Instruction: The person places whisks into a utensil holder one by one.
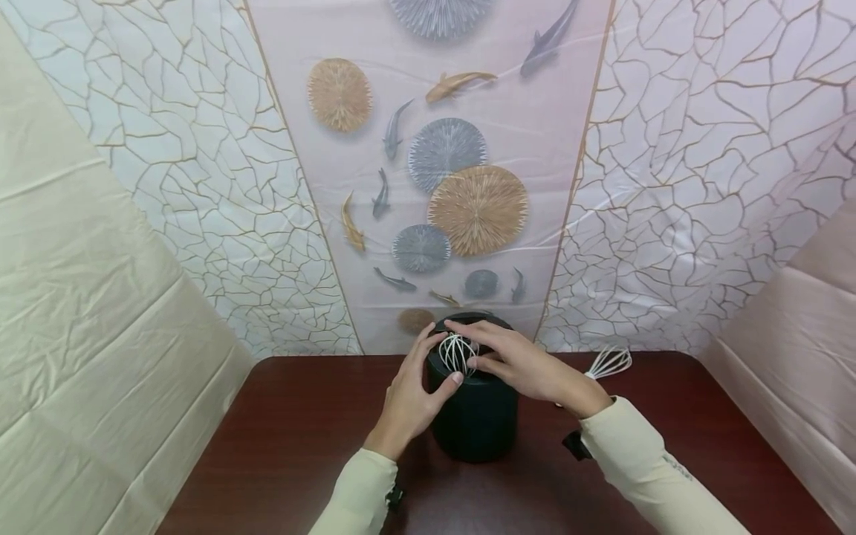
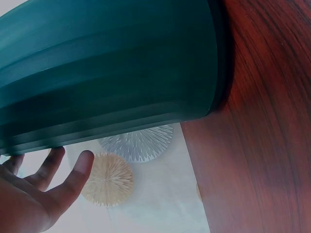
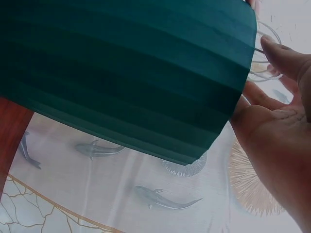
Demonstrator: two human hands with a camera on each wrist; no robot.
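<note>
A dark green ribbed container (image 1: 475, 423) stands upright on the table, with the wire head of a whisk (image 1: 457, 354) poking out of its top. My left hand (image 1: 409, 397) is at the container's left rim, fingers spread and fairly straight, thumb near the wires. From the right, my right hand (image 1: 521, 362) reaches over the rim, and its thumb and fingers hold the whisk's wires. In the right wrist view the right thumb (image 3: 279, 56) lies against the wire loops. The whisk's lower part is hidden inside the container.
A second white whisk (image 1: 610, 362) lies on the dark red-brown table (image 1: 301, 438), at the back right and partly behind my right forearm. A patterned cloth backdrop (image 1: 374, 282) rises right behind the container. Pale cloth panels (image 1: 100, 357) flank the table.
</note>
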